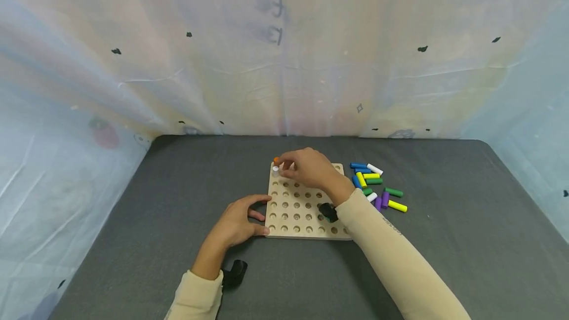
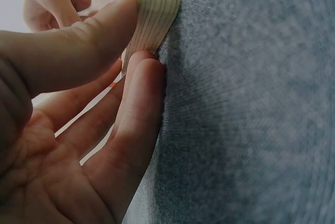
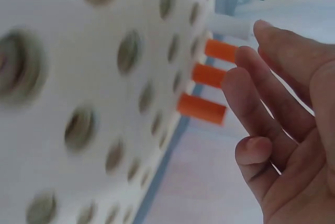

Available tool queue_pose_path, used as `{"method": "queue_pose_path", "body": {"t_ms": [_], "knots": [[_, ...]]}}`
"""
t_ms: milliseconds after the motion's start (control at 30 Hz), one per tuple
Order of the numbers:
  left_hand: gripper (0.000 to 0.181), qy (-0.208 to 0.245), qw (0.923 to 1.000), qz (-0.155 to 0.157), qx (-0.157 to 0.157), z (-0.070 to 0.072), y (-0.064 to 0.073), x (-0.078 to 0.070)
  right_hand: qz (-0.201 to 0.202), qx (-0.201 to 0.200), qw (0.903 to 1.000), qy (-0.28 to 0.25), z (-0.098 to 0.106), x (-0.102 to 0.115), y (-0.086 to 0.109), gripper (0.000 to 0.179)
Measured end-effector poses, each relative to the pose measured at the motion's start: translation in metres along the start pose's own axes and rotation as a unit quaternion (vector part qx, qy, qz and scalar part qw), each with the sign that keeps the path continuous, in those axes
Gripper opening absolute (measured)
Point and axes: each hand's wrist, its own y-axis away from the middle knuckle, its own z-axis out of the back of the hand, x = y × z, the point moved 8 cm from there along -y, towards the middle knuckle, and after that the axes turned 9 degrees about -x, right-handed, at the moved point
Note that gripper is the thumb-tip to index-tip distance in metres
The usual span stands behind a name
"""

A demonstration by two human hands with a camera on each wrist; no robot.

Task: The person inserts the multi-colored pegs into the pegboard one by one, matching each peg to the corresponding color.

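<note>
A wooden pegboard (image 1: 291, 211) with rows of round holes lies flat on the table. My left hand (image 1: 237, 219) touches its left edge, thumb at the near corner and fingers spread along the side. Over the board's far left part reaches my right hand (image 1: 306, 168), its fingers loosely bent. A white peg (image 3: 229, 26) stands in the board, and my right thumb tip is right at its top end. Three orange pegs (image 3: 203, 109) stand in a line beside it, close to the right fingertips. In the left wrist view, my left thumb (image 2: 112, 22) rests against the board's layered side.
Loose blue, white, yellow, green and purple pegs (image 1: 397, 206) lie scattered to the right of the board. The dark grey table (image 1: 186, 177) ends at a hanging pale curtain (image 1: 311, 88). A black wrist device (image 1: 235, 273) is below the left hand.
</note>
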Motion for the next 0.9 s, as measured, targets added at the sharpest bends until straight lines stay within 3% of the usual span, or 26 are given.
{"method": "queue_pose_path", "body": {"t_ms": [167,367,900], "knots": [[0.074,-0.001,1.0,0.002,0.0,0.0,-0.001,0.0,0.005,-0.019,0.9998,0.001,0.022,-0.011,0.02,0.028],[0.075,-0.009,1.0,0.001,-0.001,-0.001,-0.002,-0.001,-0.008,-0.024,0.9997,0.007,0.041,-0.039,0.052,0.026],[0.075,-0.004,1.0,0.002,-0.003,-0.001,-0.001,-0.002,-0.016,-0.012,0.9986,0.05,0.068,-0.104,0.106,0.021]]}}
